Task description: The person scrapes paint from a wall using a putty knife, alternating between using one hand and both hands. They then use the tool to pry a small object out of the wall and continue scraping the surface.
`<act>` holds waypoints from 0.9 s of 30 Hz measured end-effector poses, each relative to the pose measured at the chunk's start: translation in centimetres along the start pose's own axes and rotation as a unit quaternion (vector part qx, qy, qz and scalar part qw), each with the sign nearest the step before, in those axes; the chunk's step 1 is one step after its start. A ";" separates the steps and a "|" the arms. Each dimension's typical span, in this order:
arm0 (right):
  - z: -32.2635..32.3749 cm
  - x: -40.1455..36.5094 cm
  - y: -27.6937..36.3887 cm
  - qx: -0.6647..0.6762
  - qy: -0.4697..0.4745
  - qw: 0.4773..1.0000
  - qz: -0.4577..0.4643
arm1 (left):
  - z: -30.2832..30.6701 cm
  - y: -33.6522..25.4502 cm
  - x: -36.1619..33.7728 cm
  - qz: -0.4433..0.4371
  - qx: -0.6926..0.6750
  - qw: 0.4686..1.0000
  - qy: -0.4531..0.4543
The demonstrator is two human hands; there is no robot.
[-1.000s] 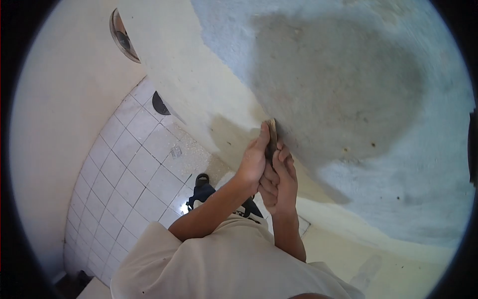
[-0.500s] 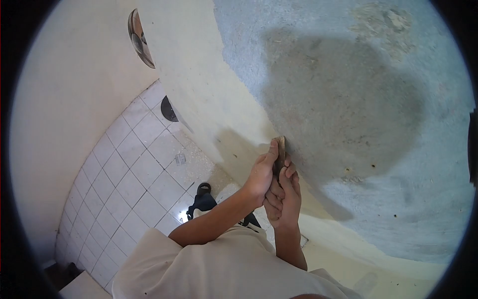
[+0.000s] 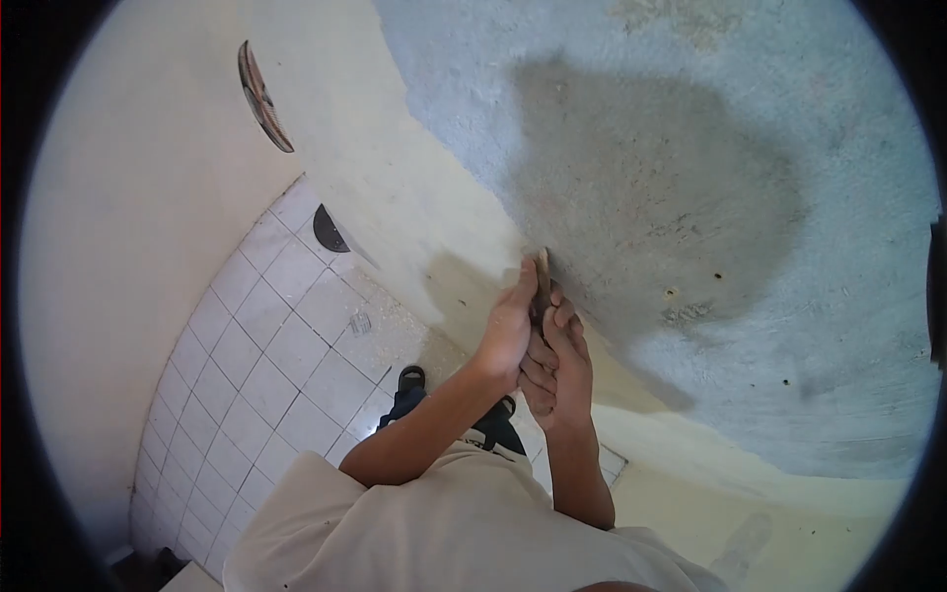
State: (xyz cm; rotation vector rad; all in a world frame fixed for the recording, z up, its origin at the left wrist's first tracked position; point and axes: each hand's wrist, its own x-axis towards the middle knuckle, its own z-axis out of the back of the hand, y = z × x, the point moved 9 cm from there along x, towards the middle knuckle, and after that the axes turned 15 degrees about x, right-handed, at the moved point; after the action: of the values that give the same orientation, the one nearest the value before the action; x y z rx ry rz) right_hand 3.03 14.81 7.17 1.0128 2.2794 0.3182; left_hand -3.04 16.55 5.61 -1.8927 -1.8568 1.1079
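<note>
My left hand and my right hand are closed together round a small flat scraper, seen nearly edge-on. Its tip meets the wall at the border between the cream paint and the bare grey-blue surface. The thumb of my left hand lies along the blade, and the fingers of my right hand wrap round the lower part. Most of the handle is hidden by my fingers. A large dark shadow falls over the bare surface.
White floor tiles with pale flakes scattered near the wall's foot lie at the left. A round dark object is on the floor. Higher up is a fan-like object. My sandalled foot stands below the wall.
Both hands and the scraper have moved slightly up and to the left along the paint border. The blade is turned more edge-on, and the view has shifted a little.
</note>
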 end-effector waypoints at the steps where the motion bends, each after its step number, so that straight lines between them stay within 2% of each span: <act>1: 0.0 -0.1 0.2 -0.001 0.002 1.000 0.005 | -0.3 -0.1 -0.2 -0.001 0.004 1.000 -0.002; 11: 0.1 0.4 -0.2 -0.011 0.008 1.000 -0.001 | 0.2 -0.4 0.2 -0.016 -0.009 1.000 0.000; 14: -0.6 0.4 -0.2 -0.009 0.018 1.000 0.010 | 0.0 -0.4 -0.2 0.021 -0.027 0.999 0.007; 17: -0.9 1.1 -0.4 -0.013 0.048 0.999 0.012 | 0.9 -0.2 0.8 0.023 -0.017 1.000 0.000; 20: -2.2 3.1 -1.5 -0.021 -0.007 0.998 -0.051 | 2.5 -2.4 1.1 0.011 -0.054 0.997 -0.056; 24: -1.6 2.2 -1.2 -0.070 -0.010 0.997 -0.035 | 2.5 -2.0 0.8 0.000 -0.038 0.999 -0.023; 26: -1.3 0.2 -0.3 -0.123 0.056 0.990 -0.029 | 0.8 -1.0 -0.9 0.019 -0.010 1.000 -0.022; 27: -1.1 -0.8 0.5 -0.149 0.090 0.984 -0.025 | 0.1 -1.2 -1.4 -0.022 0.054 0.998 0.017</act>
State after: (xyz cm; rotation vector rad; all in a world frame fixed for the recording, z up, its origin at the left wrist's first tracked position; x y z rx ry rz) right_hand 3.07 14.61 8.61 0.7972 2.3205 0.7322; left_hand -3.84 15.32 6.77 -1.7923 -1.7738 1.1299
